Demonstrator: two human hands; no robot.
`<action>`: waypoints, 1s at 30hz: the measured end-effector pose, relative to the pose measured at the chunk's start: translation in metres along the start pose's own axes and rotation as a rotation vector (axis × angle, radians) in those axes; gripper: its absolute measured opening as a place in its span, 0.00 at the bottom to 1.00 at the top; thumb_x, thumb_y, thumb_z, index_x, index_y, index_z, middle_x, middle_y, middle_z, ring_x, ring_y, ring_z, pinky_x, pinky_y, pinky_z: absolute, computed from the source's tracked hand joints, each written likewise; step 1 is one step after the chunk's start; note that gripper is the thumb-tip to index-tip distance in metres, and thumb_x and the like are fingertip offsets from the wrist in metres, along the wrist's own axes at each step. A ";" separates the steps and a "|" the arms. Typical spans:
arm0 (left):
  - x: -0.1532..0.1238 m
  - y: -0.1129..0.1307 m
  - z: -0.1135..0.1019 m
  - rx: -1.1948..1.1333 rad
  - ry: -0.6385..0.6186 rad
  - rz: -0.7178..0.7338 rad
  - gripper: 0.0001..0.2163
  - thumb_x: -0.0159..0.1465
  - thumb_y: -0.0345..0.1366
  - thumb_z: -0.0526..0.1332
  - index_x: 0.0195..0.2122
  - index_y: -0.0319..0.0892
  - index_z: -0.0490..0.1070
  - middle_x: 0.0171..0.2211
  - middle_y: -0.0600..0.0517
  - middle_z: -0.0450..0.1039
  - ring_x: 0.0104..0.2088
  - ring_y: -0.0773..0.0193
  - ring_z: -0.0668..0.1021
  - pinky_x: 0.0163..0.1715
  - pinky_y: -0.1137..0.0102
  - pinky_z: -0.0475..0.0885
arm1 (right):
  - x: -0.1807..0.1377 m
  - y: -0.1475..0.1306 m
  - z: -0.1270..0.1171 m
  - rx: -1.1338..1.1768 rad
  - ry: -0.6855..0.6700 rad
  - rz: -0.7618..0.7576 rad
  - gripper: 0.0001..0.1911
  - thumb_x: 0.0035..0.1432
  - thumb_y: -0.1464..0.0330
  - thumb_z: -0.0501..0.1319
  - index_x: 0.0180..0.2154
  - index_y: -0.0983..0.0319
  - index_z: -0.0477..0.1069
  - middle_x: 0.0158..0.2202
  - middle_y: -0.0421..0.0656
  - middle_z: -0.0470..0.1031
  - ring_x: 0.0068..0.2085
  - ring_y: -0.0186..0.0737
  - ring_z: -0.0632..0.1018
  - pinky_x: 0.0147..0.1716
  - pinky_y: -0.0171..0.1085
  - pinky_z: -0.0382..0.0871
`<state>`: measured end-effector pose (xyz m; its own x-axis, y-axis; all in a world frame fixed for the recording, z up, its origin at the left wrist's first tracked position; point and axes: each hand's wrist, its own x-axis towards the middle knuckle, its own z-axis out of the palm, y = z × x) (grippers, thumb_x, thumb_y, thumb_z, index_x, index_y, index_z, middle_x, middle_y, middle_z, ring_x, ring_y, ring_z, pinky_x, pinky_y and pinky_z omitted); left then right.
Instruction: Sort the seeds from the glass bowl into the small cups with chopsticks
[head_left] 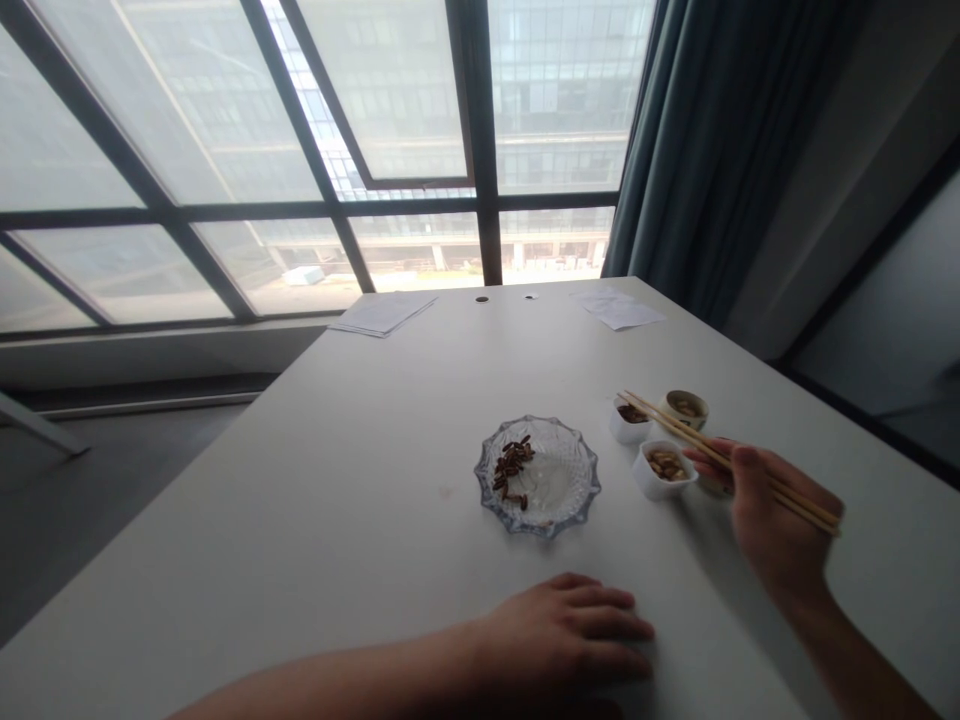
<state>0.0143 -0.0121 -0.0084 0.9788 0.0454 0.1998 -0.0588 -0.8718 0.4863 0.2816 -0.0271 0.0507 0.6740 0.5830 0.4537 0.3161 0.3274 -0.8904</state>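
My right hand (780, 510) is closed around a pair of wooden chopsticks (705, 443). Their tips reach over a small white cup (627, 428) with dark brown pieces in it. In front of that stands another white cup (660, 485) holding pale tan pieces, and behind it a round cup (684, 408) with pale contents. Part of a further container is hidden under the right hand. A scalloped glass dish (577, 510) has several dark brown elongated pieces (513, 462) on its left side. My left hand (577, 635) lies flat on the table near the dish, fingers stretched out, holding nothing.
The white table (337, 480) extends to the window (420, 90). Sheets of paper (384, 314) lie at its far left corner and more paper (619, 308) at the far right. Two round holes are near the back edge. A dark curtain (697, 140) hangs at the right.
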 end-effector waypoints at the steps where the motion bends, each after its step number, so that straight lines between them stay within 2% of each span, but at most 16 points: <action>1: 0.000 0.000 0.000 -0.001 0.000 0.004 0.20 0.74 0.47 0.56 0.61 0.44 0.70 0.69 0.48 0.67 0.72 0.53 0.67 0.73 0.59 0.59 | -0.002 0.000 0.001 0.003 0.000 -0.005 0.15 0.66 0.57 0.69 0.37 0.63 0.83 0.33 0.48 0.86 0.30 0.47 0.87 0.35 0.41 0.86; 5: -0.001 -0.002 0.002 0.000 0.009 0.021 0.20 0.73 0.44 0.58 0.63 0.45 0.69 0.70 0.48 0.67 0.72 0.53 0.66 0.73 0.58 0.59 | -0.022 -0.006 0.008 0.047 -0.098 0.028 0.19 0.68 0.54 0.66 0.41 0.64 0.83 0.35 0.49 0.86 0.33 0.49 0.88 0.36 0.42 0.87; 9: -0.002 -0.002 0.003 0.024 -0.002 0.008 0.19 0.74 0.42 0.56 0.63 0.44 0.69 0.70 0.49 0.66 0.72 0.53 0.65 0.73 0.58 0.57 | -0.050 -0.008 0.018 0.093 -0.359 0.096 0.17 0.69 0.55 0.64 0.40 0.61 0.84 0.35 0.48 0.86 0.33 0.47 0.88 0.33 0.41 0.85; 12: -0.002 -0.001 0.003 0.033 -0.006 0.002 0.19 0.75 0.41 0.53 0.63 0.43 0.69 0.71 0.49 0.65 0.73 0.53 0.64 0.74 0.58 0.56 | -0.064 -0.001 0.025 0.108 -0.580 0.065 0.15 0.71 0.58 0.63 0.41 0.59 0.84 0.35 0.46 0.86 0.34 0.45 0.87 0.34 0.39 0.84; 14: -0.002 -0.001 0.003 0.028 -0.003 0.005 0.19 0.75 0.41 0.53 0.63 0.42 0.69 0.70 0.48 0.66 0.73 0.53 0.63 0.74 0.59 0.56 | -0.068 0.004 0.029 0.124 -0.659 0.039 0.13 0.72 0.60 0.62 0.42 0.59 0.83 0.36 0.46 0.86 0.34 0.44 0.87 0.34 0.39 0.84; 18: -0.001 -0.002 0.004 0.019 0.005 0.008 0.19 0.74 0.42 0.55 0.63 0.42 0.69 0.70 0.47 0.67 0.73 0.53 0.64 0.73 0.59 0.58 | -0.068 0.010 0.037 0.157 -0.727 -0.009 0.10 0.71 0.63 0.63 0.41 0.59 0.83 0.38 0.46 0.85 0.34 0.43 0.86 0.32 0.38 0.83; 22: -0.001 -0.003 0.005 0.016 0.011 0.010 0.20 0.73 0.42 0.56 0.63 0.43 0.69 0.70 0.47 0.66 0.72 0.53 0.65 0.73 0.58 0.58 | -0.067 0.010 0.039 0.178 -0.744 -0.030 0.11 0.72 0.64 0.62 0.41 0.59 0.84 0.38 0.46 0.85 0.36 0.44 0.86 0.32 0.37 0.83; 26: -0.001 -0.003 0.005 0.002 0.014 0.016 0.21 0.72 0.43 0.58 0.64 0.44 0.69 0.70 0.46 0.67 0.72 0.52 0.65 0.73 0.58 0.58 | -0.070 0.010 0.037 0.141 -0.712 -0.045 0.15 0.73 0.63 0.60 0.40 0.59 0.85 0.37 0.47 0.86 0.36 0.44 0.86 0.33 0.37 0.83; 30: -0.001 -0.003 0.004 -0.007 0.014 0.017 0.21 0.72 0.43 0.59 0.64 0.44 0.69 0.69 0.46 0.67 0.72 0.52 0.65 0.73 0.58 0.58 | -0.074 0.006 0.036 0.101 -0.638 0.014 0.17 0.73 0.60 0.60 0.38 0.59 0.86 0.36 0.47 0.87 0.35 0.45 0.87 0.35 0.38 0.84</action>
<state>0.0146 -0.0113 -0.0133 0.9747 0.0374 0.2205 -0.0772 -0.8690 0.4888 0.2095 -0.0410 0.0128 0.1383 0.9049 0.4025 0.2245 0.3672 -0.9027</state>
